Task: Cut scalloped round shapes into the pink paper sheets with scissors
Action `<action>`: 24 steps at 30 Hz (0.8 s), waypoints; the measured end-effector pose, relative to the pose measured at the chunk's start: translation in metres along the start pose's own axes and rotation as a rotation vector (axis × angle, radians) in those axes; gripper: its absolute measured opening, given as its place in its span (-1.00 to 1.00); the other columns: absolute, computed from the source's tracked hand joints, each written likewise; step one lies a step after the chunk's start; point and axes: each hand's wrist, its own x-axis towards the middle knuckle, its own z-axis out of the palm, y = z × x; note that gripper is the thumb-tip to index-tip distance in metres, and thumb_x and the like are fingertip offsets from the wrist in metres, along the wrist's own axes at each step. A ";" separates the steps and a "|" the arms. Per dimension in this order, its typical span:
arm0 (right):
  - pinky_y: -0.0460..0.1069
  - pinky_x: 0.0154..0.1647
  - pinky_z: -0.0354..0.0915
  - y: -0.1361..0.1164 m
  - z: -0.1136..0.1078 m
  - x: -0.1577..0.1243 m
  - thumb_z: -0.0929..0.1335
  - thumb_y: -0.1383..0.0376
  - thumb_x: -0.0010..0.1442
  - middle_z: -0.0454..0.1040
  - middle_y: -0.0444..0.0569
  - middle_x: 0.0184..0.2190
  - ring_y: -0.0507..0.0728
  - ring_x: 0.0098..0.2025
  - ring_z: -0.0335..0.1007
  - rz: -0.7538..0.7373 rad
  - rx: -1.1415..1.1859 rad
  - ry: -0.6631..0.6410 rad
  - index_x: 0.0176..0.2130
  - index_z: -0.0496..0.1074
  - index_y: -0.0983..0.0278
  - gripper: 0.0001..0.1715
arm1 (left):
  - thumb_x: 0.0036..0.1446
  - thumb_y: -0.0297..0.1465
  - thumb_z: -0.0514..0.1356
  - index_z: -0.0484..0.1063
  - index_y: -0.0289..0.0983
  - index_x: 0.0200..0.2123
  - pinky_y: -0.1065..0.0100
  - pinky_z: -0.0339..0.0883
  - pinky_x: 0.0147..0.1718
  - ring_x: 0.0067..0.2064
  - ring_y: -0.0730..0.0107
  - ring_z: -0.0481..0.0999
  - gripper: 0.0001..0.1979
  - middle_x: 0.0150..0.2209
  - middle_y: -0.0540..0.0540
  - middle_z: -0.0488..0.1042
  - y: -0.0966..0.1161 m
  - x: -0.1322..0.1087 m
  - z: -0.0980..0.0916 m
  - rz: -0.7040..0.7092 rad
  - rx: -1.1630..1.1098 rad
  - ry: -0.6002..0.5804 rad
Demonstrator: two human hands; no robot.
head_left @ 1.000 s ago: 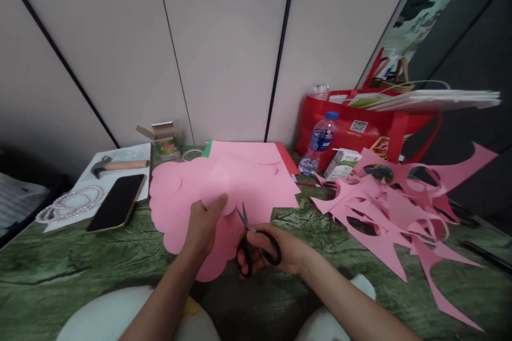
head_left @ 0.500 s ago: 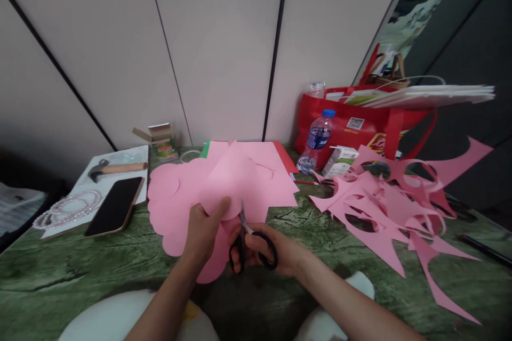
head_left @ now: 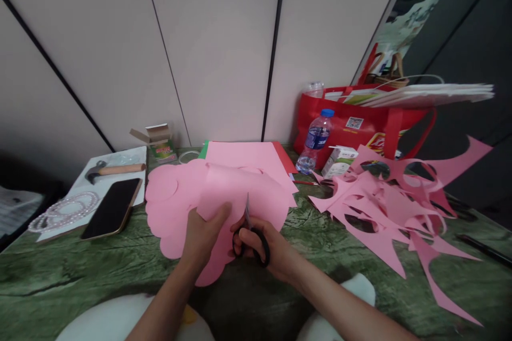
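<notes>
My left hand (head_left: 204,229) pinches a sheet of pink paper (head_left: 228,186) near its lower edge, thumb on top. The sheet bends and curls at its far side. In my right hand (head_left: 272,242) are scissors (head_left: 258,245) with black handles, their blades pointing away from me over the pink paper. Whether the blades are closed on the paper I cannot clearly see. Beneath and to the left lie several overlapping round pink paper pieces (head_left: 164,208). Behind the held sheet rests a stack of pink paper (head_left: 244,152), with green and red edges showing.
Pink paper offcuts (head_left: 372,197) are heaped at the right. Behind them stand a water bottle (head_left: 318,141), a small white carton (head_left: 339,162) and a red bag (head_left: 360,122). At the left are a phone (head_left: 114,208), a hammer (head_left: 116,169), beads (head_left: 64,212) and an open box (head_left: 161,144).
The held sheet has turned and curled over, now spreading further right. My right hand has shifted slightly with the scissors, whose blades now lie over the sheet. My left hand keeps its pinch.
</notes>
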 end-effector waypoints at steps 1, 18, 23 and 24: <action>-0.02 -0.40 0.26 0.001 -0.001 0.001 0.45 0.03 -0.10 0.28 -0.21 -0.61 0.00 -0.53 0.26 -0.006 -0.026 0.018 -0.41 0.32 0.30 -0.56 | -0.18 -0.25 0.30 0.48 -0.37 -0.50 0.37 0.32 -0.54 -0.48 0.30 0.48 -0.73 -0.55 -0.09 0.53 0.000 0.000 0.000 0.002 0.006 -0.005; -0.07 -0.45 0.10 -0.004 -0.009 0.002 0.45 0.04 -0.10 0.27 -0.16 -0.54 0.02 -0.48 0.16 -0.118 -0.277 0.010 -0.42 0.32 0.30 -0.58 | -0.11 -0.24 0.27 0.44 -0.35 -0.38 0.33 0.38 -0.40 -0.35 0.23 0.53 -0.72 -0.41 -0.14 0.56 0.001 -0.005 0.001 -0.053 0.105 -0.030; -0.10 -0.49 0.00 -0.008 -0.011 0.002 0.47 0.06 -0.13 0.18 -0.20 -0.53 -0.02 -0.49 0.03 -0.169 -0.298 -0.031 -0.45 0.31 0.30 -0.58 | -0.09 -0.25 0.26 0.44 -0.34 -0.36 0.34 0.39 -0.38 -0.34 0.25 0.53 -0.73 -0.39 -0.13 0.56 0.002 -0.007 0.002 -0.039 0.106 -0.048; -0.09 -0.49 -0.01 -0.009 -0.011 0.002 0.47 0.05 -0.14 0.16 -0.21 -0.53 -0.02 -0.50 0.02 -0.168 -0.299 -0.035 -0.45 0.30 0.30 -0.56 | -0.09 -0.25 0.26 0.43 -0.34 -0.36 0.34 0.39 -0.38 -0.34 0.25 0.53 -0.72 -0.39 -0.14 0.56 0.002 -0.007 0.002 -0.037 0.108 -0.048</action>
